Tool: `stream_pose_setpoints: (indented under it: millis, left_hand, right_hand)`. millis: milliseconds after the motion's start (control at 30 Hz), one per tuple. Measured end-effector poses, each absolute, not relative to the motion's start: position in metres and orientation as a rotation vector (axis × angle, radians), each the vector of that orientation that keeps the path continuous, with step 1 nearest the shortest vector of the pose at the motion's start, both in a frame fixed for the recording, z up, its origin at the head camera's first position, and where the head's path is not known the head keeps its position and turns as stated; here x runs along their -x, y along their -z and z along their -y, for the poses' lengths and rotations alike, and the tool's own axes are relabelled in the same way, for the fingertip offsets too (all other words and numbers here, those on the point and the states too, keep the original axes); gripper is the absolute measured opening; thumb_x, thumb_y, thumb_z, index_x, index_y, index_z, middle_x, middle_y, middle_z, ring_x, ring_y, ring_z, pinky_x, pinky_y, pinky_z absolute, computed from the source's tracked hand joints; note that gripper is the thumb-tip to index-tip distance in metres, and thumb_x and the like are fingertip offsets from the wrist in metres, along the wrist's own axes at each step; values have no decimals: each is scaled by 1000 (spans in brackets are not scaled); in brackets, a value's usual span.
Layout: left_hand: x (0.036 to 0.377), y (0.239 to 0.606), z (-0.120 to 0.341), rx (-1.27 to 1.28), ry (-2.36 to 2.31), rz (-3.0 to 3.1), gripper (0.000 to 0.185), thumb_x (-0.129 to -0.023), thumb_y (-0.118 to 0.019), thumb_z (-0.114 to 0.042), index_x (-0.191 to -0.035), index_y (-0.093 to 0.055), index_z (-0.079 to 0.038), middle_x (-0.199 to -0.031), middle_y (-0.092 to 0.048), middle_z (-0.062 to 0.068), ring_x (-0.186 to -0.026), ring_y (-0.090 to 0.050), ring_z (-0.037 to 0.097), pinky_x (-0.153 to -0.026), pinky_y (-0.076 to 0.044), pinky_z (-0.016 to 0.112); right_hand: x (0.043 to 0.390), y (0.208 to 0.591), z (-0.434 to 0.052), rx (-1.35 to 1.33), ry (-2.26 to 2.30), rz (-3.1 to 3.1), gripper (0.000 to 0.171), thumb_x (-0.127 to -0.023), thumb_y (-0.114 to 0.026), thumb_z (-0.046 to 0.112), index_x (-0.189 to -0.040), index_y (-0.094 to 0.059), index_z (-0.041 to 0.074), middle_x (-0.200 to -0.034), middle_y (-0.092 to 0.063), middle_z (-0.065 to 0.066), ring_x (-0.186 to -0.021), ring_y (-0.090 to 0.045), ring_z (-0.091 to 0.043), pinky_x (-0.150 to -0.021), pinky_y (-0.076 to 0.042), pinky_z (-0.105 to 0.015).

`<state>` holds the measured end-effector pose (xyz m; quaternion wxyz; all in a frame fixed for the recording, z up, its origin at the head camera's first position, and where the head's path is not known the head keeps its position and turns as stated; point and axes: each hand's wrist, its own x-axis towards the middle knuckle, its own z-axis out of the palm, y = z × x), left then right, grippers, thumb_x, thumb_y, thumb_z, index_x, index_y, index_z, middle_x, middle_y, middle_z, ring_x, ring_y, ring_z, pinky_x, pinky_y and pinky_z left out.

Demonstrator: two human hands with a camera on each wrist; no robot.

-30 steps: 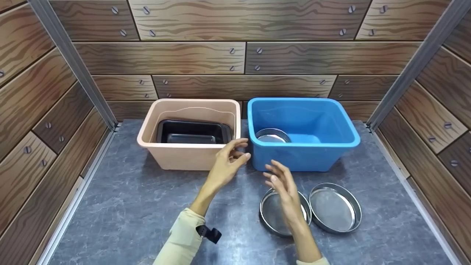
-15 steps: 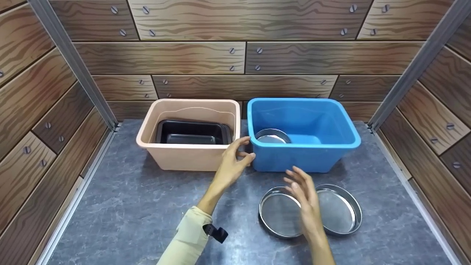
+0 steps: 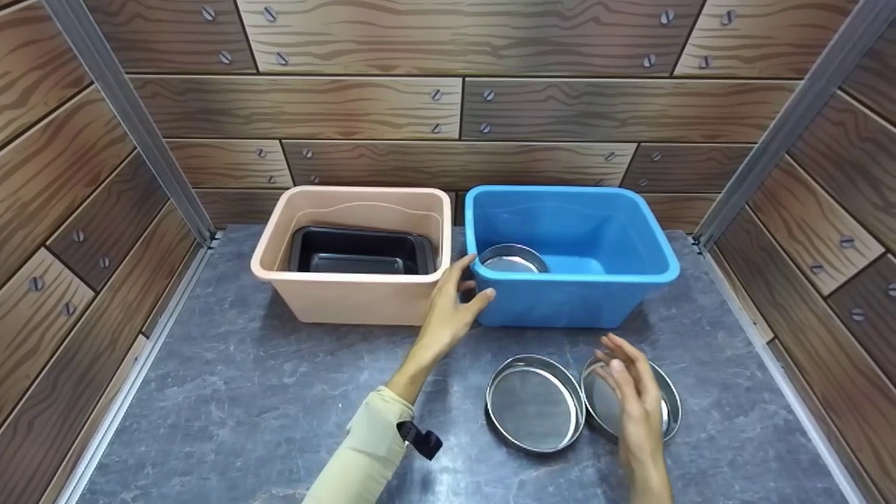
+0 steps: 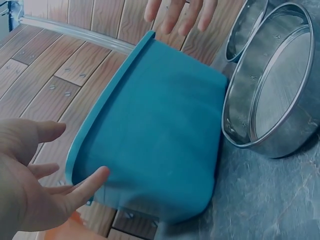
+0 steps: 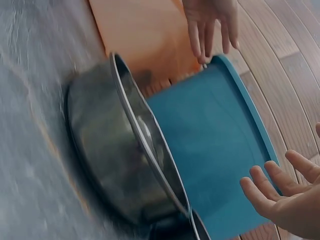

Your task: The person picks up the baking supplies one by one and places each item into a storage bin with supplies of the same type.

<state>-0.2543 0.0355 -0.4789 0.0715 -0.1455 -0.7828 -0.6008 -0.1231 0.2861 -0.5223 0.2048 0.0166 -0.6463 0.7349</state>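
My left hand [image 3: 451, 311] is at the front left corner of the blue plastic bin [image 3: 560, 301], fingers spread and fingertips right at its rim. Nothing lies between thumb and fingers in the left wrist view. Loosely bent, my right hand [image 3: 638, 406] hovers over the right-hand round metal sieve [image 3: 670, 399] and covers part of it. A second sieve [image 3: 535, 409] lies flat beside it, their rims close together. Inside the blue bin, at the left, sits another round metal piece [image 3: 514, 257], its lower part hidden by the front wall.
To the left of the blue bin stands a peach bin [image 3: 364, 301] holding black rectangular pans [image 3: 357, 245]. Both bins are close to the wood-patterned back wall [image 3: 301, 108]. Metal rails edge the grey table [image 3: 231, 399].
My right hand has moved right, from above the left sieve to above the right one. My left hand has shifted slightly right, up to the blue bin's corner.
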Motion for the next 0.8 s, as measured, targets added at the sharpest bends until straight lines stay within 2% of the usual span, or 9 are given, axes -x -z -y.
stream_pose_setpoints:
  millis: [133,267,433,533,700,800]
  left_hand:
    - [256,480,-41,432,1767,2351,63,-87,-73,-26,-143,-47,-22,-141,-49,5,-102,-64,23,-80,-55,32]
    - [258,481,-44,421,1798,2336,63,-87,-73,-26,-144,-46,-23,-138,-50,3,-84,-66,19,-65,-54,26]
    - [260,482,-46,378,1827,2345,64,-88,-72,-28,-145,-44,-24,-131,-52,6,-67,-66,20,-55,-54,26]
    - [260,481,-46,379,1796,2357,64,-89,-71,-28,-146,-43,-22,-135,-51,9,-70,-66,20,-57,-54,26]
    - [259,479,-49,373,1706,2387,62,-90,-70,-28,-146,-44,-21,-136,-51,10,-80,-64,16,-65,-53,25]
    - [260,480,-52,361,1673,2403,59,-92,-67,-29,-145,-44,-21,-134,-52,10,-80,-63,13,-67,-52,25]
  right_hand:
    - [118,524,-299,57,-2013,1784,39,-103,-45,8,-139,-45,-5,-133,-56,-13,-117,-59,-20,-96,-51,-28]
    - [113,527,-312,151,-1967,1775,38,-101,-48,7,-138,-47,-4,-130,-59,-9,-115,-60,-18,-95,-51,-25]
    - [106,536,-327,200,-1932,1706,37,-100,-49,2,-135,-49,-9,-127,-60,-13,-114,-59,-17,-94,-50,-22]
    - [102,541,-334,259,-1912,1691,36,-98,-52,1,-133,-50,-8,-126,-61,-12,-115,-58,-15,-95,-48,-20]
    - [93,549,-347,408,-1855,1734,40,-95,-60,7,-134,-54,2,-130,-59,-9,-118,-55,-16,-96,-44,-17]
    - [88,555,-354,470,-1822,1720,41,-94,-63,8,-135,-55,5,-130,-59,-9,-117,-55,-17,-94,-44,-17]
